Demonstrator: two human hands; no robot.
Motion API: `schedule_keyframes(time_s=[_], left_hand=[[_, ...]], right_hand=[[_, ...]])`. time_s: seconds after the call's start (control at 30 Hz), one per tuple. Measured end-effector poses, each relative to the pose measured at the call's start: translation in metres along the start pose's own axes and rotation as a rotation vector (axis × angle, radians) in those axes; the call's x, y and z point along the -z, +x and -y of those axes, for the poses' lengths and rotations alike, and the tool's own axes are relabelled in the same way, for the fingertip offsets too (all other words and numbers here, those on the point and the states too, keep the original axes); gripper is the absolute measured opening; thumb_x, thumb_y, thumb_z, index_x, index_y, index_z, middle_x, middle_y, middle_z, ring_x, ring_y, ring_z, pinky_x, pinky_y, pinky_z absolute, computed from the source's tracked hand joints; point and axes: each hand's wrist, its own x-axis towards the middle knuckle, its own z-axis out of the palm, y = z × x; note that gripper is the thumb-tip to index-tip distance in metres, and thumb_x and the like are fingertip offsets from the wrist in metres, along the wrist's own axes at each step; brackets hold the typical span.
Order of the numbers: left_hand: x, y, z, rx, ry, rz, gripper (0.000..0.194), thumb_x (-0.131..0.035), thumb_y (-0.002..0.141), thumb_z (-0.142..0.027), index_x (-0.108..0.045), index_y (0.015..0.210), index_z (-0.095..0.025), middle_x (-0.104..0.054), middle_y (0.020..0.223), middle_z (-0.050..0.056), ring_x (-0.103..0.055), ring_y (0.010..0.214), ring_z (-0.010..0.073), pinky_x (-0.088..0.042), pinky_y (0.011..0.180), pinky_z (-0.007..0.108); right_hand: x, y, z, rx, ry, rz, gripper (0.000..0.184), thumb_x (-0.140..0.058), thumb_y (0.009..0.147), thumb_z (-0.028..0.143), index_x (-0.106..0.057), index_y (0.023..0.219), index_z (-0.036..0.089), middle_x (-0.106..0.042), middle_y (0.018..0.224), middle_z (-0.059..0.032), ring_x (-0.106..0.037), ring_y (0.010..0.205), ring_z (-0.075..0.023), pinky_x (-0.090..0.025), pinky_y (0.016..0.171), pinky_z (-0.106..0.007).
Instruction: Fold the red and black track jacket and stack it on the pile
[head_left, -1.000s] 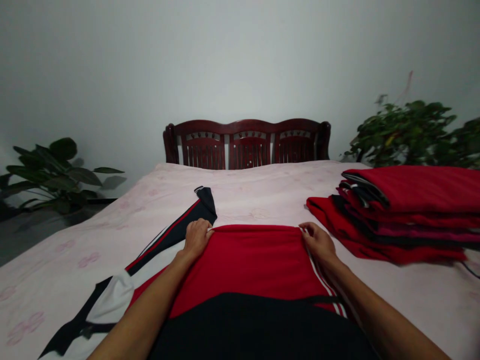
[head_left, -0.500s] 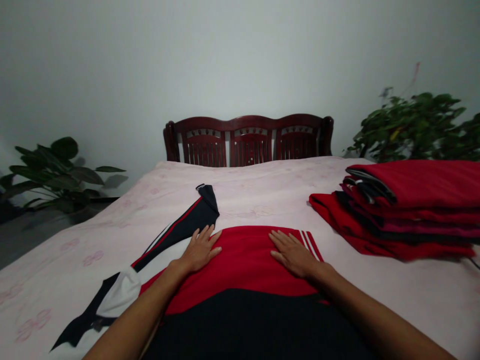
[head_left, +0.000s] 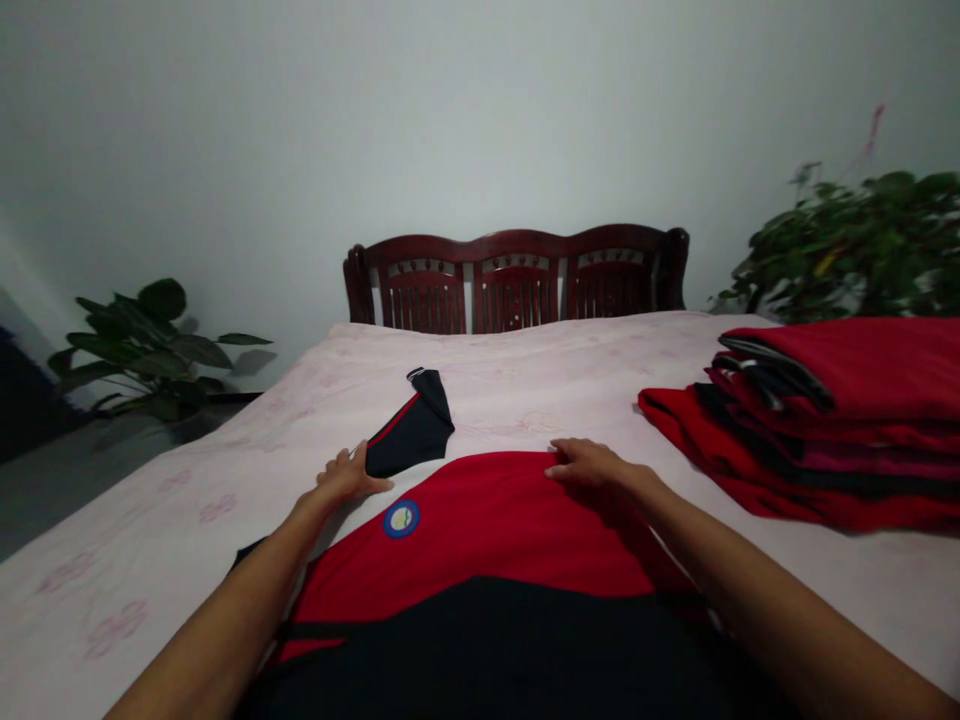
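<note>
A red and black jacket [head_left: 495, 540] lies spread on the pink bed sheet [head_left: 225, 470] in front of me, with a round blue badge [head_left: 401, 518] on its left chest. My left hand [head_left: 346, 478] grips the black sleeve [head_left: 415, 428], which has a red stripe, near its middle, so the sleeve is bent toward the jacket body. My right hand [head_left: 589, 463] rests flat, fingers out, on the red fabric at the jacket's far edge.
A stack of folded red and black garments [head_left: 825, 420] sits on the bed to the right. A dark red wooden headboard [head_left: 517, 280] stands at the far end. Leafy plants stand at the left [head_left: 150, 345] and the right [head_left: 870, 240] of the bed.
My left hand left the red fabric, took hold of the black sleeve and pulled it inward. The white part of the sleeve is now out of sight and the badge shows. The right hand slid slightly outward.
</note>
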Motion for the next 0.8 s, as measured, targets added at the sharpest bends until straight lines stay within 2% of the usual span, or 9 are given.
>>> schedule_keyframes(time_s=[0.1, 0.17, 0.27, 0.4, 0.5, 0.57, 0.63, 0.7, 0.8], left_hand=[[0.008, 0.005, 0.006, 0.020, -0.069, 0.036, 0.117, -0.080, 0.051, -0.058, -0.035, 0.150, -0.014, -0.039, 0.150, 0.029, -0.046, 0.130, 0.0488, -0.042, 0.099, 0.055], [0.012, 0.007, 0.008, 0.010, -0.132, 0.051, 0.112, -0.082, 0.047, -0.052, -0.042, 0.144, -0.012, -0.044, 0.147, 0.028, -0.051, 0.127, 0.0471, -0.047, 0.095, 0.051], [0.019, 0.005, 0.010, -0.061, -0.250, 0.089, 0.088, -0.082, 0.044, -0.040, -0.061, 0.124, -0.012, -0.066, 0.124, 0.020, -0.063, 0.112, 0.0400, -0.052, 0.084, 0.040], [0.031, -0.008, 0.013, -0.173, -0.426, 0.127, 0.049, -0.072, 0.055, -0.040, -0.070, 0.095, -0.013, -0.074, 0.082, 0.006, -0.070, 0.080, 0.0282, -0.052, 0.065, 0.030], [0.039, -0.027, 0.022, -0.255, -0.534, 0.078, 0.050, -0.065, 0.062, -0.044, -0.068, 0.102, -0.014, -0.074, 0.087, 0.002, -0.068, 0.083, 0.0242, -0.051, 0.069, 0.027], [0.040, -0.043, 0.031, -0.349, -0.578, 0.083, 0.050, -0.067, 0.062, -0.043, -0.068, 0.104, -0.016, -0.073, 0.095, 0.000, -0.066, 0.090, 0.0237, -0.051, 0.076, 0.027], [0.040, -0.061, 0.040, -0.429, -0.574, 0.196, 0.045, -0.070, 0.060, -0.040, -0.069, 0.099, -0.017, -0.073, 0.094, 0.000, -0.065, 0.089, 0.0237, -0.051, 0.076, 0.027], [0.040, -0.075, 0.047, -0.459, -0.557, 0.414, 0.044, -0.073, 0.057, -0.037, -0.070, 0.098, -0.018, -0.073, 0.091, -0.001, -0.065, 0.084, 0.0230, -0.051, 0.072, 0.027], [0.049, -0.086, 0.048, -0.424, -0.581, 0.725, 0.052, -0.077, 0.056, -0.038, -0.070, 0.106, -0.023, -0.074, 0.096, -0.002, -0.065, 0.087, 0.0218, -0.050, 0.075, 0.028]], right_hand=[[-0.003, 0.010, 0.006, -0.031, 0.007, 0.033, 0.050, -0.075, 0.069, 0.046, -0.069, 0.114, 0.025, -0.070, 0.112, -0.0097, -0.065, 0.093, -0.0236, -0.045, 0.075, -0.030], [-0.003, 0.011, 0.010, -0.033, 0.007, 0.037, 0.040, -0.076, 0.067, 0.037, -0.071, 0.104, 0.025, -0.072, 0.100, -0.0064, -0.064, 0.082, -0.0203, -0.042, 0.068, -0.028], [0.002, 0.001, 0.019, 0.006, -0.015, -0.032, 0.019, -0.068, 0.073, 0.027, -0.070, 0.091, 0.022, -0.071, 0.090, -0.0059, -0.062, 0.078, -0.0191, -0.037, 0.065, -0.027], [0.004, -0.033, 0.028, 0.119, -0.080, -0.226, 0.017, -0.051, 0.087, 0.022, -0.066, 0.094, 0.020, -0.067, 0.098, -0.0095, -0.057, 0.089, -0.0205, -0.035, 0.072, -0.029], [-0.004, -0.068, 0.023, 0.286, -0.211, -0.383, 0.016, -0.048, 0.088, 0.017, -0.064, 0.089, 0.017, -0.063, 0.098, -0.0117, -0.054, 0.089, -0.0210, -0.033, 0.075, -0.031], [-0.013, -0.091, 0.017, 0.388, -0.260, -0.352, 0.012, -0.052, 0.085, 0.016, -0.063, 0.086, 0.017, -0.062, 0.097, -0.0106, -0.053, 0.085, -0.0202, -0.032, 0.074, -0.031], [-0.020, -0.110, 0.012, 0.445, -0.254, -0.257, 0.013, -0.053, 0.082, 0.012, -0.063, 0.086, 0.019, -0.063, 0.094, -0.0080, -0.053, 0.082, -0.0187, -0.031, 0.072, -0.030], [-0.021, -0.123, 0.010, 0.440, -0.221, -0.209, 0.017, -0.052, 0.079, 0.009, -0.063, 0.087, 0.019, -0.064, 0.091, -0.0060, -0.053, 0.081, -0.0180, -0.030, 0.072, -0.030], [-0.014, -0.131, 0.009, 0.378, -0.174, -0.264, 0.021, -0.052, 0.077, 0.009, -0.065, 0.088, 0.020, -0.066, 0.089, -0.0050, -0.055, 0.083, -0.0186, -0.031, 0.076, -0.031]])
